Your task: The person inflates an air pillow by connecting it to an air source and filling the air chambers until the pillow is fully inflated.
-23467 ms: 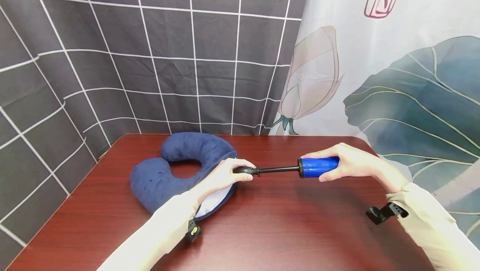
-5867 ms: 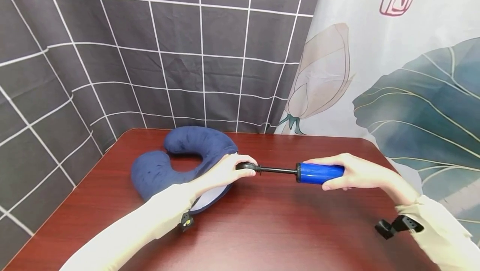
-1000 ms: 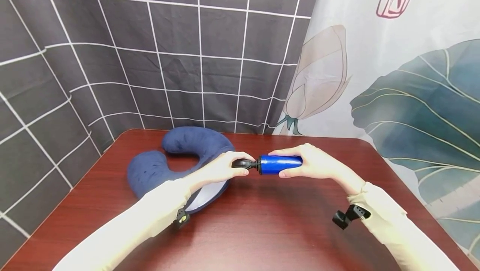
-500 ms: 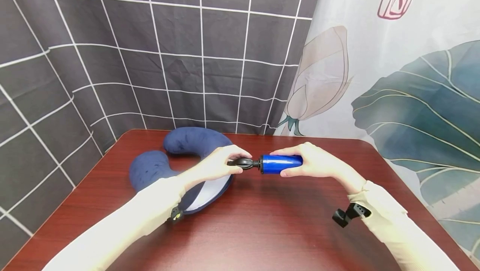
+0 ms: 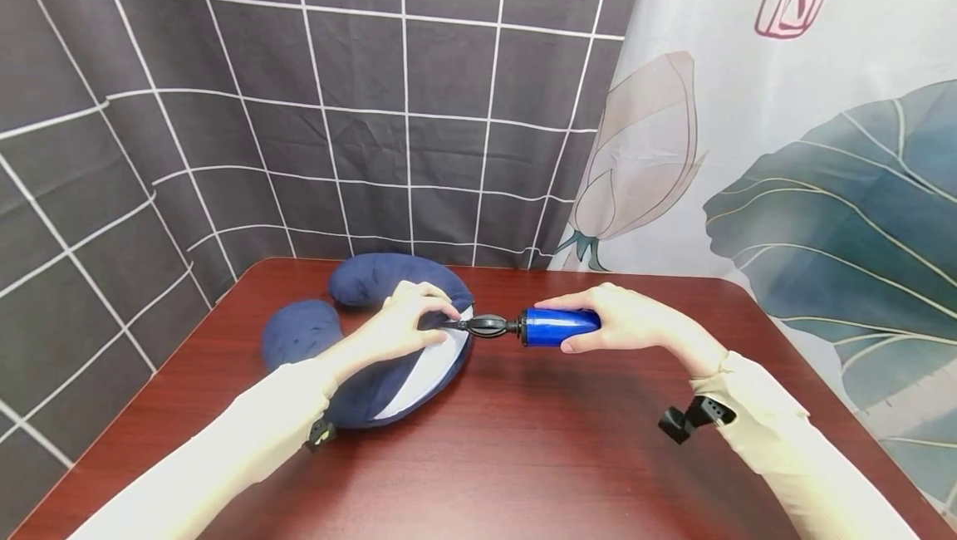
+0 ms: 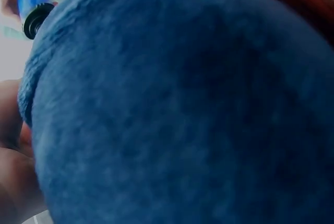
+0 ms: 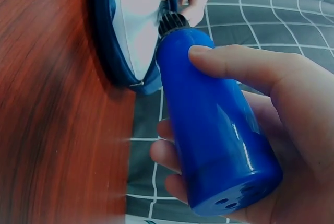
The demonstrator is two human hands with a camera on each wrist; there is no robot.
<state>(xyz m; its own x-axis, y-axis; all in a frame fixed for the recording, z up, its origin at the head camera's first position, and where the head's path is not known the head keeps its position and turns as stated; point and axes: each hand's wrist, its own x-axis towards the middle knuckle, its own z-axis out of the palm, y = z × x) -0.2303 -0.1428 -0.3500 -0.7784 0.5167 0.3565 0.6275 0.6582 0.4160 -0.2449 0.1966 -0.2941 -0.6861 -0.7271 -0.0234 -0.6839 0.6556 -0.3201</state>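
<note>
A blue hand pump [image 5: 561, 327] lies level above the table, its rod pushed in and its black loop handle [image 5: 488, 326] bare of fingers. My right hand [image 5: 624, 320] grips the blue barrel, thumb on one side and fingers on the other, as the right wrist view also shows. A navy U-shaped neck pillow [image 5: 374, 395] has an unzipped side with a white lining [image 5: 426, 374]. My left hand [image 5: 404, 320] pinches the pillow at this opening, where the pump's thin black tip goes in. Its fingers hide the exact joint. Navy plush [image 6: 177, 104] fills most of the left wrist view.
The reddish wooden table [image 5: 523, 457] carries the pillow on its left half. A dark grid curtain [image 5: 359, 141] hangs behind, and a white curtain with leaf and flower prints [image 5: 807, 224] hangs at the right. Black camera mounts [image 5: 695, 417] sit on both sleeves.
Earlier my left hand held the pump handle while the rod was out, then in. Now that hand has let go and moved left to the pillow's opening. My right hand keeps the barrel.
</note>
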